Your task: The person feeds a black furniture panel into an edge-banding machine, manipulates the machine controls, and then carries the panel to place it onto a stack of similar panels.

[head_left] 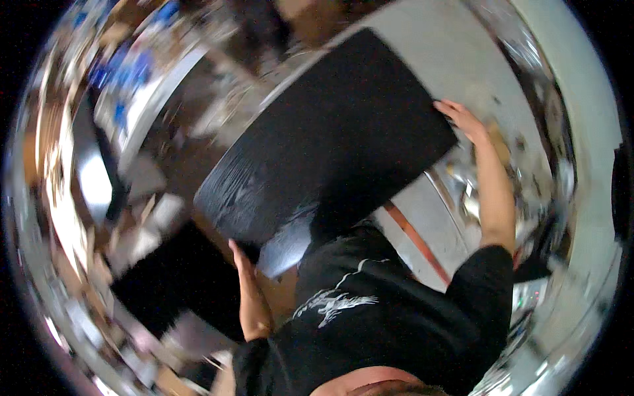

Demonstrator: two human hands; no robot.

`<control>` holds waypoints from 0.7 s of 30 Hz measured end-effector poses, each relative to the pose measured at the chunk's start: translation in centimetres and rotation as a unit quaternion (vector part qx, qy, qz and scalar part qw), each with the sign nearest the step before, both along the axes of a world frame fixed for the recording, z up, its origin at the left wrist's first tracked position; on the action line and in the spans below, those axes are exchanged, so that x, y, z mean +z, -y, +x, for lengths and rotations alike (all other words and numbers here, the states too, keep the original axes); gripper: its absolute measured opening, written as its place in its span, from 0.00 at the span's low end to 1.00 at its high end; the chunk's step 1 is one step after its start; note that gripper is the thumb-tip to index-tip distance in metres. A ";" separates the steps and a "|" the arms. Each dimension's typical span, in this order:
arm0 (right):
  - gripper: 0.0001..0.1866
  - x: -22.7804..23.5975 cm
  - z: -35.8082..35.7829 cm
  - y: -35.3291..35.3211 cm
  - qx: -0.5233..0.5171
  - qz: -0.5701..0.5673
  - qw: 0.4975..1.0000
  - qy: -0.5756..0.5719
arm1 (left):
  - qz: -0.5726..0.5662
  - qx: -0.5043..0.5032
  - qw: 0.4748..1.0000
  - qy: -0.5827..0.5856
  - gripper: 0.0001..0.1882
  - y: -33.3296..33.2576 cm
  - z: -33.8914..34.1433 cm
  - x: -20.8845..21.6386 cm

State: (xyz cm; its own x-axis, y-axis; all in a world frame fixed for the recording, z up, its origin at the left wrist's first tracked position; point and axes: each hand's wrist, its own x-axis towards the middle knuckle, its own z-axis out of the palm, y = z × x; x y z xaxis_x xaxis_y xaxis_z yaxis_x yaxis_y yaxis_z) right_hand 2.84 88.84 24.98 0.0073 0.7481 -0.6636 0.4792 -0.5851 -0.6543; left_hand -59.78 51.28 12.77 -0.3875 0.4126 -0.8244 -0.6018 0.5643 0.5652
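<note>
A large black rectangular panel (343, 125) with a wood-grain look lies slantwise in front of my body, with light gleaming off its lower left part. My right hand (461, 119) grips its right short edge, fingers laid over the top face. At the panel's lower left end, my left hand (242, 256) holds the edge; the thumb side shows and the other fingers are hidden beneath. Part of the panel overlaps a grey worktable (449, 46), and its near edge comes close to my black shirt.
Another black sheet (181, 280) lies low on the left, among blurred scraps. Small clutter (472, 198) sits on the worktable by my right forearm. An orange-red strip (417, 239) runs along the table near my waist. Blurred blue and white items (125, 72) fill the far left.
</note>
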 end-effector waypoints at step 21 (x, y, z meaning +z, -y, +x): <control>0.49 -7.4 -1.8 -1.5 0.014 0.109 0.977 0.181 | -0.038 0.103 0.960 0.259 0.48 10.8 2.0 -7.5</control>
State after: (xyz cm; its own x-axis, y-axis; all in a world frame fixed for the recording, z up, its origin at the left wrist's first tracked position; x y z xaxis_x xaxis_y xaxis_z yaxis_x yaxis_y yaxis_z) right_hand 0.99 90.30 17.61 0.1898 0.8743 -0.4468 0.7161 -0.4346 -0.5462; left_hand -57.74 40.48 5.27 0.0151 0.3031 -0.9529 -0.8941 0.4307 0.1228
